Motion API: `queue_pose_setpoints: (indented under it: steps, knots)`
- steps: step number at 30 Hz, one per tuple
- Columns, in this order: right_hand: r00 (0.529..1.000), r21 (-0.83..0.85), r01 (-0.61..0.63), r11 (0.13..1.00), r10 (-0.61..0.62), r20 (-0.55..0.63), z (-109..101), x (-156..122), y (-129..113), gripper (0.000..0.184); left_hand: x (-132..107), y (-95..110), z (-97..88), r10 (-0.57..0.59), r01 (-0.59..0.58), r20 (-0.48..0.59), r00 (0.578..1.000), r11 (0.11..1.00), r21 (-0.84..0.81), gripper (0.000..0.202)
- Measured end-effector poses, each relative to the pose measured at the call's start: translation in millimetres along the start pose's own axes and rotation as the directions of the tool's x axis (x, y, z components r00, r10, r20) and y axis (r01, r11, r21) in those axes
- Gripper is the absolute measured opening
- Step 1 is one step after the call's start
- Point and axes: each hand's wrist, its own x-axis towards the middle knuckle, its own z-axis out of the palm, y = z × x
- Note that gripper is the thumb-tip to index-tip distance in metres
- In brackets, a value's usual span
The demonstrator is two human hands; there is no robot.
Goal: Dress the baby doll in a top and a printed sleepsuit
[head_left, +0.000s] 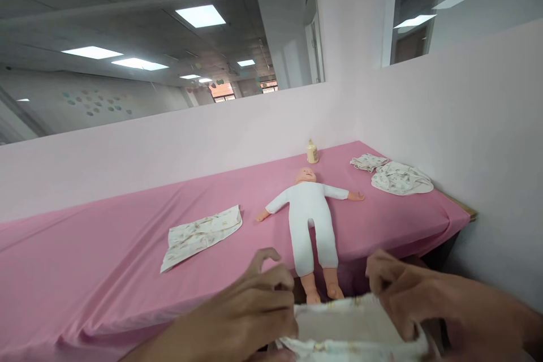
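Just below the feet of the white-suited baby doll (311,220), our left hand (250,308) and right hand (407,294) pinch the top edge of a white printed cloth garment (352,331); it seems light and limp, best held at its corners.

Printed cloth (356,328) cut off at bottom edge; bottle (313,151) label too small.

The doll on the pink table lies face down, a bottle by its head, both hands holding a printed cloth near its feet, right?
No: the head view shows the doll face up. The rest holds: pink table, bottle by its head, left hand and right hand holding the printed cloth near its feet.
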Motion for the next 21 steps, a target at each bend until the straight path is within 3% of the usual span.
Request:
queue_pose_setpoints:
  steps: [4,7,10,12,15,21]
  knots:
    - [0.963,-0.222,-0.18,0.958,0.125,-0.239,-18,-8,10,0.018,-6,-3,-17.6,0.001,0.039,-0.197,0.981,0.979,0.2,0.018]
    - [0.902,-0.214,-0.297,0.931,0.199,-0.384,-28,-2,23,0.026,-3,-12,-26.6,0.031,0.038,-0.28,0.96,0.97,0.24,0.019]
    - [0.856,-0.171,-0.359,0.918,0.251,-0.452,-32,10,29,0.025,7,-21,-31.8,0.017,0.045,-0.324,0.946,0.982,0.183,0.024]
    - [0.839,-0.166,-0.353,0.921,0.233,-0.492,-33,20,27,0.025,16,-24,-33.6,-0.009,0.063,-0.366,0.93,0.989,0.136,0.028]
    - [0.802,-0.119,-0.315,0.942,0.198,-0.564,-35,32,16,0.023,29,-21,-35.8,-0.088,0.132,-0.489,0.868,0.99,0.057,0.036]
    - [0.719,0.204,-0.161,0.966,0.257,-0.646,-38,45,-10,0.013,43,0,-47.6,-0.244,0.214,-0.623,0.743,0.969,-0.124,0.035]
